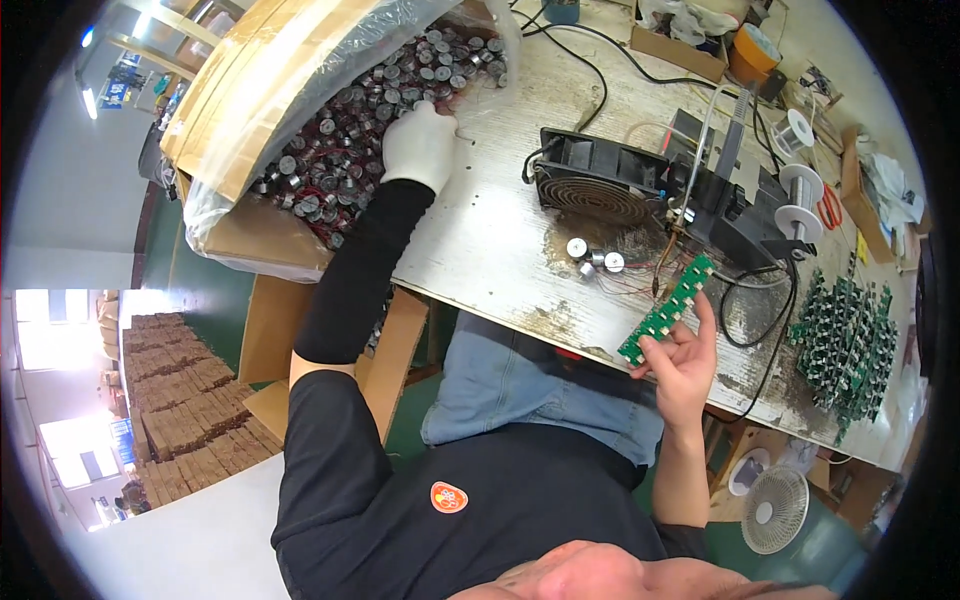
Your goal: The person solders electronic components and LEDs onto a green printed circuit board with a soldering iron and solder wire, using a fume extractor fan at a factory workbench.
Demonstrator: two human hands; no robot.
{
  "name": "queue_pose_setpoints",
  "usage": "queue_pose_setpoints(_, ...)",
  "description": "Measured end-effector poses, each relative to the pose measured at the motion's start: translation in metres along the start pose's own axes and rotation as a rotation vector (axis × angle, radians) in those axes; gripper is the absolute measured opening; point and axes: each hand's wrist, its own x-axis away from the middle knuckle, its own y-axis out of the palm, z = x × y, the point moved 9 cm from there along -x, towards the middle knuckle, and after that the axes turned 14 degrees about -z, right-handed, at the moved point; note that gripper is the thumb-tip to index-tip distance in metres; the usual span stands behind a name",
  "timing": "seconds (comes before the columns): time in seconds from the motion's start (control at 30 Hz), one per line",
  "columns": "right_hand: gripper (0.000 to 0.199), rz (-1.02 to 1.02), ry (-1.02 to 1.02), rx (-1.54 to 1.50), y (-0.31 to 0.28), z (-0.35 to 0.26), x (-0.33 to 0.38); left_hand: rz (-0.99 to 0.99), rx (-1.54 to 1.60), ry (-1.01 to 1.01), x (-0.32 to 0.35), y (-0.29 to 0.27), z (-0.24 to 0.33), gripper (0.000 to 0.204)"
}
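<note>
My left hand (418,150), in a white glove with a black sleeve above it, is at the right edge of a heap of small round silver motor-like parts with red wires (330,140). Its fingers look curled in, and whatever they grip is hidden. The heap fills a plastic-lined cardboard box (250,90). Bare, my right hand (683,365) pinches the lower end of a long green circuit board (665,312) between thumb and fingers, tilted above the table's front edge. Beyond the board, several loose round parts (597,257) with red wires lie on the table.
A black fan (600,185) stands on the worn white table (490,220), beside a black machine (745,215) with wire spools (800,200). Stacked green boards (848,345) lie at the right. Cables cross the tabletop. Below are an open carton (395,350) and a white fan (775,510).
</note>
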Motion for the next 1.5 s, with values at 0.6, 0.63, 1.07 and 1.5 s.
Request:
queue_pose_setpoints(0.6, 0.078, 0.008, 0.012, -0.023, -0.005, -0.002, 0.005, -0.212, 1.324, 0.100, 0.141, 0.008, 0.080, 0.017)
queue_pose_setpoints(0.63, 0.078, 0.000, 0.010, -0.032, -0.003, -0.002, 0.003, -0.302, 1.425, 0.050, 0.149, 0.010, 0.089, 0.017)
queue_pose_setpoints(1.07, 0.081, -0.043, 0.003, -0.068, 0.004, -0.006, 0.003, -0.619, 1.849, 0.133, 0.168, 0.011, 0.188, 0.025)
queue_pose_setpoints(1.5, 0.070, -0.026, -0.020, -0.094, -0.001, -0.005, 0.007, -0.791, 1.902, 0.163, 0.161, 0.009, 0.209, 0.018)
